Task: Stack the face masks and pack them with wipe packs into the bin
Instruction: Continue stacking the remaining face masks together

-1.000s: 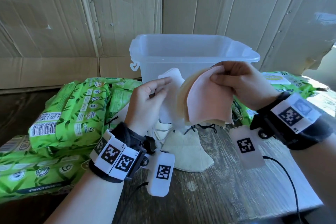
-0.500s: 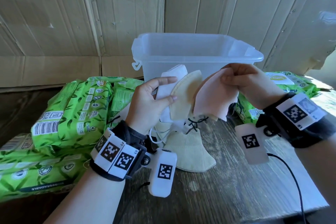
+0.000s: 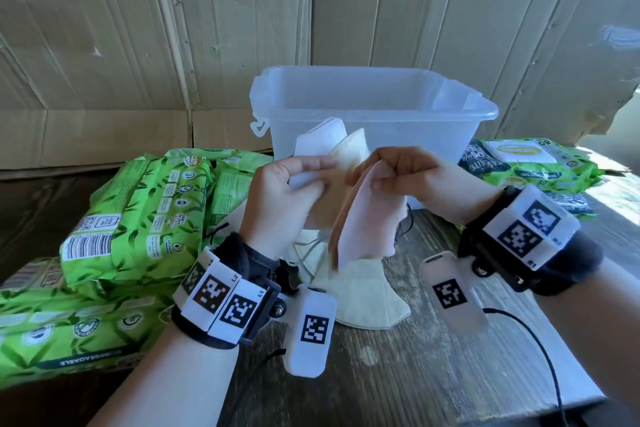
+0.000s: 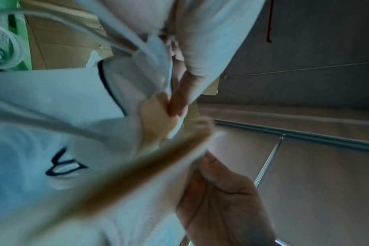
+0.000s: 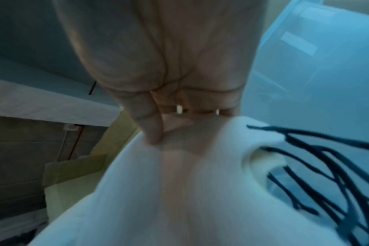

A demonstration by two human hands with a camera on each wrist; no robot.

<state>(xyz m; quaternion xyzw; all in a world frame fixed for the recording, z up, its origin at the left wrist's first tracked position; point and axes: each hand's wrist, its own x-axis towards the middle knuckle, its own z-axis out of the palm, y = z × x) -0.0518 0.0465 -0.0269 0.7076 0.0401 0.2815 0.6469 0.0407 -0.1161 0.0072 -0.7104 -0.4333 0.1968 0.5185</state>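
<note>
Stacking underway: left hand (image 3: pixel 277 198) pinches white and tan masks (image 3: pixel 332 163), right hand (image 3: pixel 408 177) pinches pink mask (image 3: pixel 367 222). One mask (image 3: pixel 367 302) on table, wipes (image 3: pixel 138 215) unpacked, bin (image 3: pixel 374 107) looks empty.

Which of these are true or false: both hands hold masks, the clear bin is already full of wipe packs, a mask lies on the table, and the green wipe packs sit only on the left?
1. Both hands hold masks. True: the left hand grips white and beige masks, and the right hand pinches a pale pink mask.
2. The bin is full of wipe packs. False: the clear bin shows no packs inside.
3. A mask lies on the table. True: a cream mask.
4. Wipe packs sit only on the left. False: green wipe packs lie left, another pack lies right.
</note>
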